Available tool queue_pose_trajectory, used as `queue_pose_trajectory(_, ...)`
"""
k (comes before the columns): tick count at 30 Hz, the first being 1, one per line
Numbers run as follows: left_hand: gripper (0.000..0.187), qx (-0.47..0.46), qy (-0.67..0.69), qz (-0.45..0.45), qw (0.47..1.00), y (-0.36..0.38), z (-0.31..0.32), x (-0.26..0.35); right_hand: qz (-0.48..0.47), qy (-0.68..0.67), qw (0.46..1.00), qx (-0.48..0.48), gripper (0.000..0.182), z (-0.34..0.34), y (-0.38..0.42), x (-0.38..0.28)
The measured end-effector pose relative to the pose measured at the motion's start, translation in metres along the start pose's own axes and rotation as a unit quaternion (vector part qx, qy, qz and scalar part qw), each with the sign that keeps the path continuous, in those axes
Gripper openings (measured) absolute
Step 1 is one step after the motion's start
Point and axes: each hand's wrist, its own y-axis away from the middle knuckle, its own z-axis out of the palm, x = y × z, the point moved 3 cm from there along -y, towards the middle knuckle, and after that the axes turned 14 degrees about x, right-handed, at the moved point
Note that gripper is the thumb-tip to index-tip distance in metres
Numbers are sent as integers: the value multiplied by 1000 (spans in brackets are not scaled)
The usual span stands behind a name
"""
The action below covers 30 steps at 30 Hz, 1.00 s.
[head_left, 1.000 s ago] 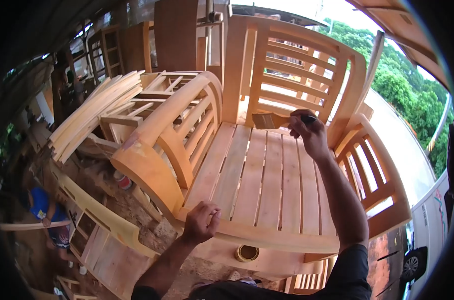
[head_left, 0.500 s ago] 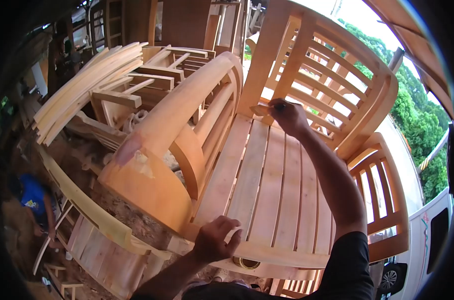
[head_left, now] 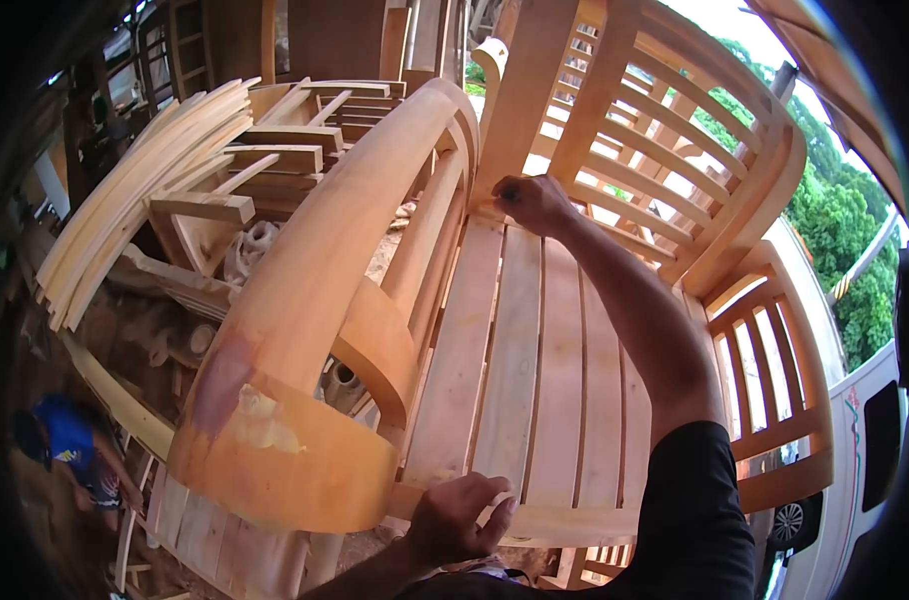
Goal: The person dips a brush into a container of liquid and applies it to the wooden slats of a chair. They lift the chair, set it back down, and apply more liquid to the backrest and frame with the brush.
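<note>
My right hand (head_left: 535,205) is closed at the back left corner of a wooden bench, where the seat slats (head_left: 510,340) meet the slatted backrest (head_left: 665,130). It grips a small brush, mostly hidden behind the fingers now. My left hand (head_left: 462,518) is curled, thumb toward fingers, over the bench's front rail (head_left: 565,525). Whatever it may hold is not visible. Between the hands and the stacked wood rises the broad curved armrest (head_left: 325,240), with a purplish stain and a pale patch on its front end.
Curved wooden strips (head_left: 145,200) lie piled on furniture frames at the left. A person in a blue shirt (head_left: 65,435) bends at lower left. Another slatted wooden piece (head_left: 775,370) stands at the right, near a white vehicle (head_left: 865,450).
My right hand has moved left toward the corner, and the brush tip is now hidden. The view has shifted closer to the armrest. A tin below the front rail no longer shows.
</note>
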Motion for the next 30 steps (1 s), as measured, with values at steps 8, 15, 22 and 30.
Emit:
queue_pose_trajectory(8,19,-6,10,-4,1000,-1,-1,-1,-2,-8,1000,-6,19,13,-10,-8)
queue_pose_trajectory(15,19,0,15,0,1000,-1,0,-3,-52,10,999,5,14,28,1,-1)
queue_pose_trajectory(22,17,-8,18,-19,1000,-1,-2,0,-100,-16,985,140,12,-7,10,-9)
queue_pose_trajectory(30,16,-9,15,-16,1000,-2,-1,-1,-65,-39,995,71,14,16,19,-1)
